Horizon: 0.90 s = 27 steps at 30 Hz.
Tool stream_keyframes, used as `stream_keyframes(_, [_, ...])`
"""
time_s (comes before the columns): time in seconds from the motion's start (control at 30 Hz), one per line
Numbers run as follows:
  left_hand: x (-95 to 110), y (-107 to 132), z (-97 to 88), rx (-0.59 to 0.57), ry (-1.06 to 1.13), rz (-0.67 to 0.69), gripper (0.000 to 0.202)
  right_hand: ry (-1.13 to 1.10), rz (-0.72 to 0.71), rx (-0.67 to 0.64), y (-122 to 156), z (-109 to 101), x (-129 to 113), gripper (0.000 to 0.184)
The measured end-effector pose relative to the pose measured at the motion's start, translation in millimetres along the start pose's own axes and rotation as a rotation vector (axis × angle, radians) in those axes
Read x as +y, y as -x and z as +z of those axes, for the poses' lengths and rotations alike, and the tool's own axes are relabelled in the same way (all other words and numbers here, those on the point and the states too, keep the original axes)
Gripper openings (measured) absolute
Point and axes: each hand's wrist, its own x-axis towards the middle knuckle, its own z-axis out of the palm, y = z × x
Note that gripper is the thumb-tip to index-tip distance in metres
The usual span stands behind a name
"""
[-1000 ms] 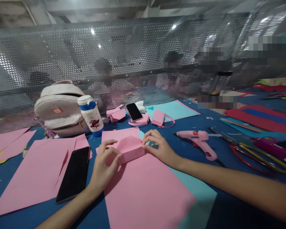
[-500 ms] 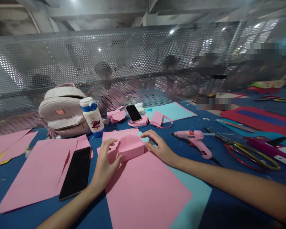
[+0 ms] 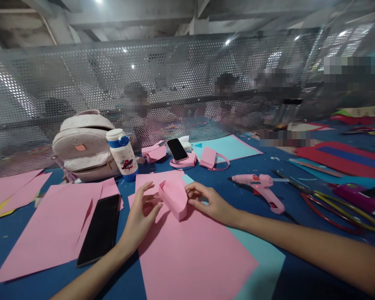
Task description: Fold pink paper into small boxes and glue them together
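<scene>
A small pink paper box (image 3: 177, 199) with one raised flap stands at an angle on a large pink sheet (image 3: 190, 254). My left hand (image 3: 144, 208) is just left of the box, fingers curved and apart, with nothing gripped; whether its thumb tip touches the box I cannot tell. At the box's right edge, the fingers and thumb of my right hand (image 3: 208, 202) close on the paper. A light blue sheet (image 3: 262, 262) shows from beneath the pink one. The pink glue gun (image 3: 262, 187) lies to the right of my right hand.
On the left are a black phone (image 3: 101, 227), pink sheets (image 3: 50, 225), a bottle (image 3: 123, 156) and a backpack (image 3: 84, 146). Small pink paper bags (image 3: 208, 157) and another phone (image 3: 177, 149) lie farther back. Scissors (image 3: 340, 210) are at right. A perforated metal panel (image 3: 181, 91) stands behind.
The pink box has turned, so its long front side now slants toward me at the right. My right hand has shifted slightly down at its edge; my left hand has barely moved.
</scene>
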Motion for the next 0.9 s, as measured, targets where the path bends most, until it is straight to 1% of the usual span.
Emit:
stream_keyframes(0.13, [3, 2, -0.4, -0.074, -0.075, 0.073, 0.072, 0.044, -0.057, -0.111, 4, -1, -3, 0.023])
stream_keyframes(0.27, [6, 5, -0.9, -0.140, -0.107, 0.070, 0.087, 0.153, -0.174, -0.213, 5, -2, -10, 0.034])
stream_keyframes(0.37, [8, 5, -0.4, -0.193, -0.087, 0.059, 0.092, 0.197, -0.301, -0.327, 5, -2, -17, 0.044])
stream_keyframes(0.43, [9, 5, 0.6, -0.200, -0.103, 0.050, 0.092, 0.204, -0.374, -0.397, 5, -1, -19, 0.049])
stream_keyframes(0.47, [9, 4, 1.2, -0.194, -0.114, 0.047, 0.090, 0.205, -0.403, -0.408, 5, 0, -20, 0.049])
stream_keyframes(0.5, [9, 4, 1.8, -0.187, -0.123, 0.046, 0.088, 0.204, -0.423, -0.393, 6, 0, -19, 0.047])
stream_keyframes(0.53, [9, 4, 2.3, -0.181, -0.130, 0.049, 0.085, 0.199, -0.429, -0.343, 6, 0, -17, 0.042])
stream_keyframes(0.57, [9, 4, 2.6, -0.176, -0.134, 0.056, 0.082, 0.188, -0.411, -0.260, 7, 0, -15, 0.036])
stream_keyframes(0.6, [8, 3, 2.6, -0.170, -0.137, 0.065, 0.080, 0.172, -0.368, -0.152, 7, 0, -12, 0.030])
stream_keyframes(0.67, [5, 3, 1.7, -0.157, -0.144, 0.069, 0.076, 0.132, -0.220, 0.080, 6, 0, -5, 0.022])
stream_keyframes(0.7, [3, 2, 0.9, -0.149, -0.146, 0.063, 0.073, 0.107, -0.138, 0.170, 4, -1, -2, 0.018])
stream_keyframes(0.73, [0, 2, 0.1, -0.137, -0.147, 0.055, 0.071, 0.080, -0.064, 0.232, 2, -1, 1, 0.014])
stream_keyframes(0.77, [-2, 2, -0.8, -0.126, -0.146, 0.045, 0.068, 0.048, -0.003, 0.262, 0, -1, 4, 0.011])
stream_keyframes(0.8, [-4, 1, -1.5, -0.121, -0.140, 0.037, 0.066, 0.009, 0.045, 0.264, -2, -1, 7, 0.011])
stream_keyframes(0.9, [-8, 1, -2.5, -0.144, -0.107, 0.028, 0.066, -0.112, 0.138, 0.189, -7, -1, 12, 0.016])
